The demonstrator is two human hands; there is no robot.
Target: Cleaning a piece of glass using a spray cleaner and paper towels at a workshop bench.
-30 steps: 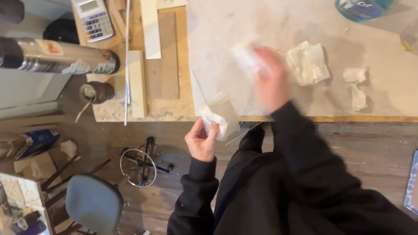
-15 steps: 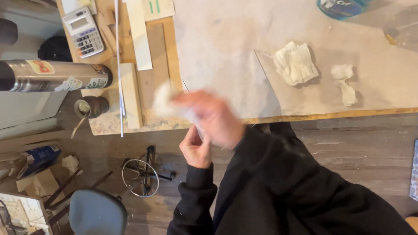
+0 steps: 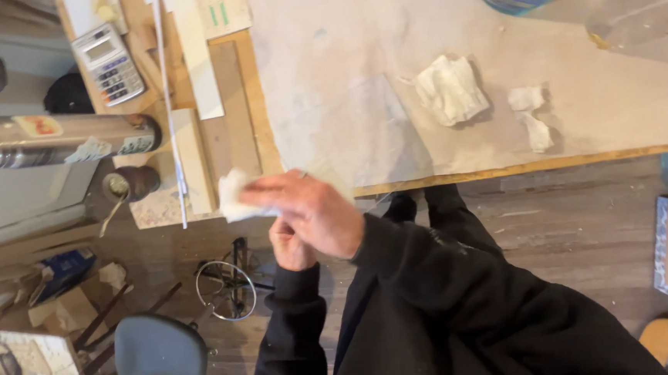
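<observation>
White crumpled rag [image 3: 235, 195]: soft, bunched, pinched at fingertips of right hand [image 3: 312, 212], held at workbench's front edge. Clear glass pane [image 3: 346, 140]: thin, flat, nearly see-through, lying on pale benchtop, lower corner under hands; left hand [image 3: 289, 244] just beneath, at pane's edge.

Clad in black throughout. Long black sleeves [image 3: 432, 282] down both arms, loose and creased, soft matte cloth, each ending in a plain cuff at the wrist. Right hand [image 3: 312, 208] bare past its cuff, no glove, no watch. Left hand [image 3: 290, 246] bare too, just under the right, its cuff [image 3: 297, 278] snug and slightly ribbed. Dark trousers [image 3: 420, 205] and dark shoes below, beyond the hands. No logos or markings anywhere on the cloth.
</observation>
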